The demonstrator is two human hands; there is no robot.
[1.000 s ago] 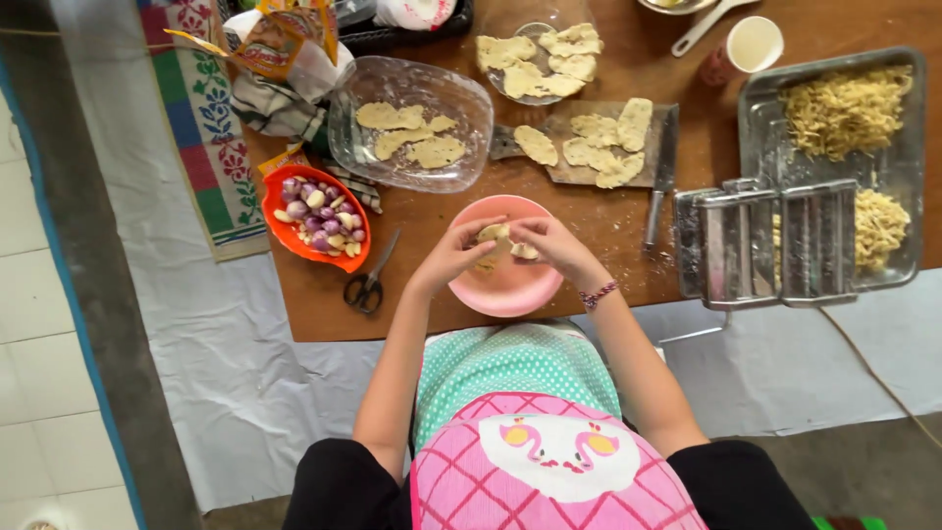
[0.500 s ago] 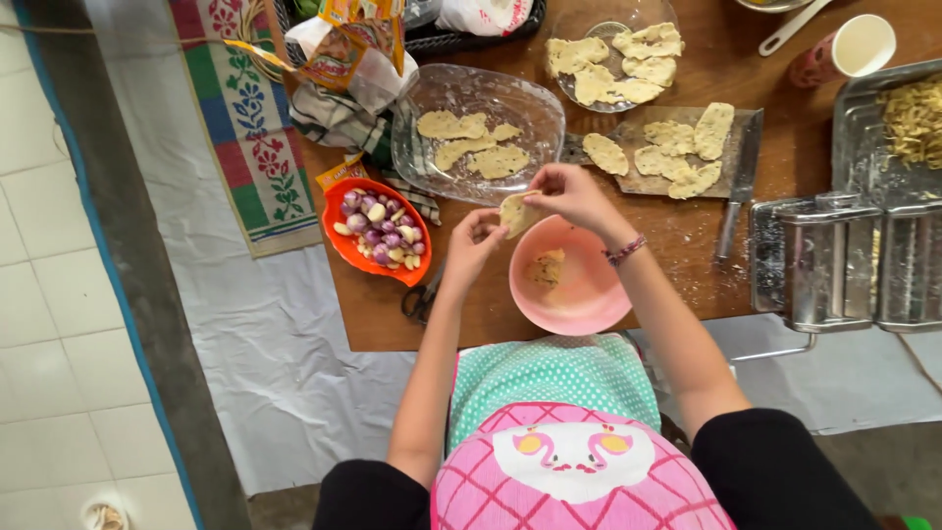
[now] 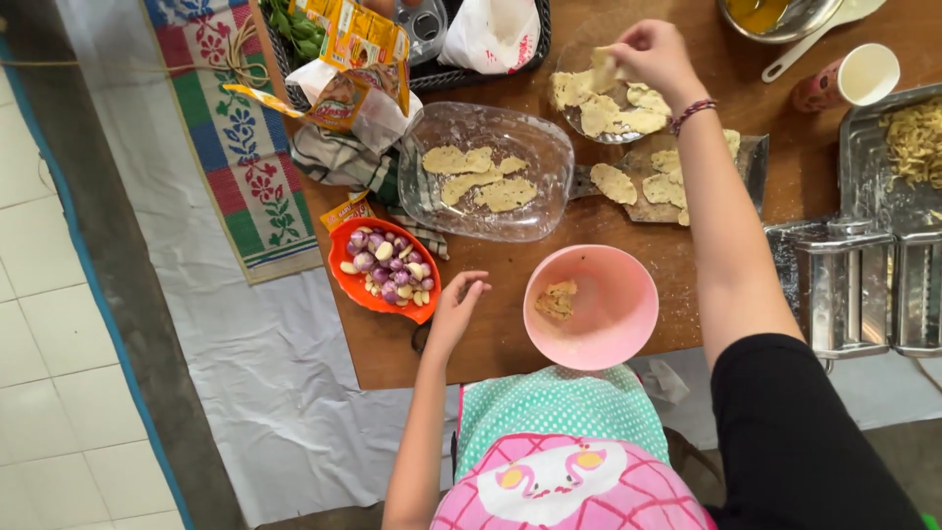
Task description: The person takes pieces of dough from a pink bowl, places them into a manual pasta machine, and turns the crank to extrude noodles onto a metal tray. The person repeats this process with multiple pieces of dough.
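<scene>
— What does the brown wooden surface (image 3: pixel 510 294) stand on?

— A pale sheet spread over white floor tiles (image 3: pixel 49 373), with a striped, flowered woven mat (image 3: pixel 235 137) along the surface's left edge.

— And the hands?

— The right hand (image 3: pixel 650 54) pinches a flat pale dough piece (image 3: pixel 603 69) over the round glass plate of dough pieces (image 3: pixel 599 108) near the far edge. The left hand (image 3: pixel 456 304) rests on the surface with fingers loosely spread, holding nothing, between the orange bowl of shallots and garlic (image 3: pixel 385 270) and the pink plastic bowl (image 3: pixel 591 306) at the near edge.

— Anything else?

— A clear glass dish (image 3: pixel 491 172) mid-surface, and a metal pasta roller (image 3: pixel 863 285) at the right edge.
</scene>
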